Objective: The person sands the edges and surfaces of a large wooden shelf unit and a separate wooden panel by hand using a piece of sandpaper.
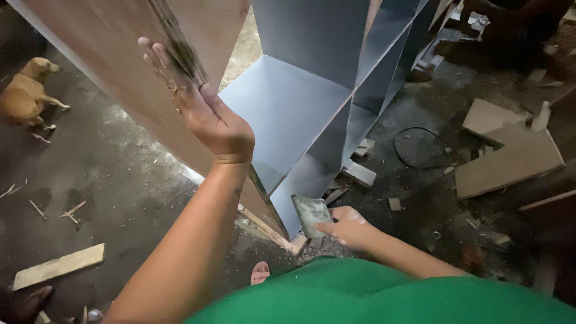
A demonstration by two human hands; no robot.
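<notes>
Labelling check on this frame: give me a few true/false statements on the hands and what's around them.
1. The left hand lies flat against the edge of the plywood panel. True.
2. The right hand is empty. False: it holds a worn grey sheet, like sandpaper.
3. The cabinet has grey inner faces. True.
4. A dog lies at the far right. False: it is at the left edge.
5. A black cable lies looped on the floor. True.

Dim overall: the concrete floor (120, 174) falls into murky shadow, darkest toward the upper right corner. Soft light brightens the grey cabinet panel (282, 108). Wide-angle stretch bends the edges; detail stays soft.
</notes>
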